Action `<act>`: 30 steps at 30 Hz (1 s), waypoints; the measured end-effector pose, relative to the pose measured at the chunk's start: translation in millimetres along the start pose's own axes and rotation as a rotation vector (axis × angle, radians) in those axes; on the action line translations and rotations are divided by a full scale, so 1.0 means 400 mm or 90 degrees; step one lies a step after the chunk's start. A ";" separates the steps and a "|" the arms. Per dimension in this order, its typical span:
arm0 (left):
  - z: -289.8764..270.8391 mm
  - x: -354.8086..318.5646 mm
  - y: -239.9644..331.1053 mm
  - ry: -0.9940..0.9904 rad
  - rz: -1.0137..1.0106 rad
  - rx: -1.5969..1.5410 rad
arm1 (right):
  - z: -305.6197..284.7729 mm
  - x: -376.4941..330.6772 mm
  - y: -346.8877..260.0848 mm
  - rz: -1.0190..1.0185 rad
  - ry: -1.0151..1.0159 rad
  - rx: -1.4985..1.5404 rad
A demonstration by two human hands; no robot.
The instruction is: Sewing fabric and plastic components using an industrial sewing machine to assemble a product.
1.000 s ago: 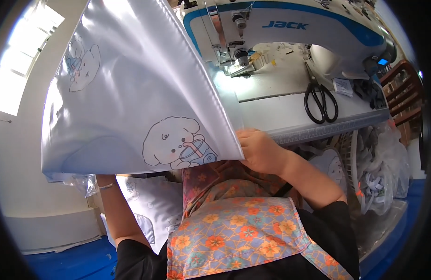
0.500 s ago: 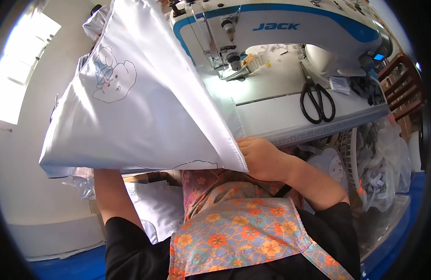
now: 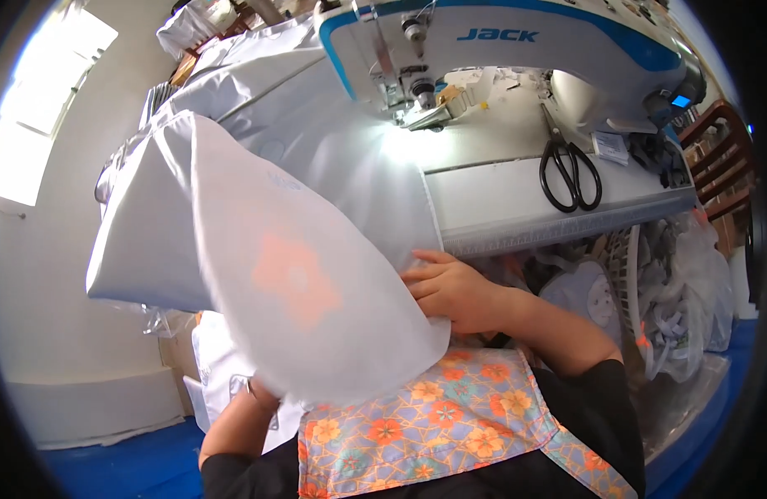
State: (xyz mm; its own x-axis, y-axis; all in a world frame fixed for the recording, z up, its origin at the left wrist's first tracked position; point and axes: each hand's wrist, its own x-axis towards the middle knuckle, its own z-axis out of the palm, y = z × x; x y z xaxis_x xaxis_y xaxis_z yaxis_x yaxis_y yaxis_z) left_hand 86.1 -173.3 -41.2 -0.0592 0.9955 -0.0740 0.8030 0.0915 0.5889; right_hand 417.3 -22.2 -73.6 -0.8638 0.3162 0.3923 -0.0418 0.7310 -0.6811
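A large white fabric piece [image 3: 258, 249] is draped from the sewing table down over my lap, its upper end lying under the needle area of the white and blue sewing machine [image 3: 483, 50]. My right hand [image 3: 454, 291] grips the fabric's right edge just below the table's front edge. My left hand [image 3: 263, 397] is mostly hidden under the fabric's lower left, holding it from beneath. An orange flower of my apron shows through the thin cloth.
Black scissors [image 3: 570, 170] lie on the white table [image 3: 516, 200] to the right of the machine. Plastic bags with white pieces [image 3: 683, 308] hang at the right under the table. More white fabric [image 3: 225, 366] is stacked at my left. A blue floor [image 3: 125, 466] is below.
The fabric, held up and spread with its cartoon print showing, has been turned and lowered; its upper end now lies on the table by the needle. My right hand stays on its edge.
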 end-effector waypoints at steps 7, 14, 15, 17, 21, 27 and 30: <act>-0.270 0.214 0.470 0.348 0.608 0.459 | 0.019 0.006 0.012 -0.062 -0.023 -0.162; -0.365 0.092 0.486 0.136 0.579 0.423 | 0.034 0.008 0.026 -0.047 0.052 -0.150; -0.334 0.041 0.485 0.190 0.580 0.397 | 0.032 0.005 0.032 -0.036 0.076 -0.145; -0.323 -0.046 0.453 0.138 0.610 0.360 | 0.022 0.012 0.034 -0.030 0.111 -0.151; -0.290 -0.160 0.375 -0.239 0.330 0.387 | 0.013 0.032 0.041 -0.028 0.104 -0.178; -0.190 -0.197 0.294 -0.263 0.164 0.366 | 0.020 0.034 0.027 -0.068 0.107 -0.292; -0.196 -0.128 0.348 -0.288 0.207 0.190 | -0.002 0.058 0.038 -0.041 0.125 -0.273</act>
State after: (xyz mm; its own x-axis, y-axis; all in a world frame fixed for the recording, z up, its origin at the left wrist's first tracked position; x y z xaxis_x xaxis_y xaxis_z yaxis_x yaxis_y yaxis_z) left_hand 154.5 -209.6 107.8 0.4205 0.8562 -0.3004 0.8721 -0.2900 0.3942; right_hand 397.2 -3.2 -74.6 -0.7536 0.3396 0.5628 0.1542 0.9236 -0.3509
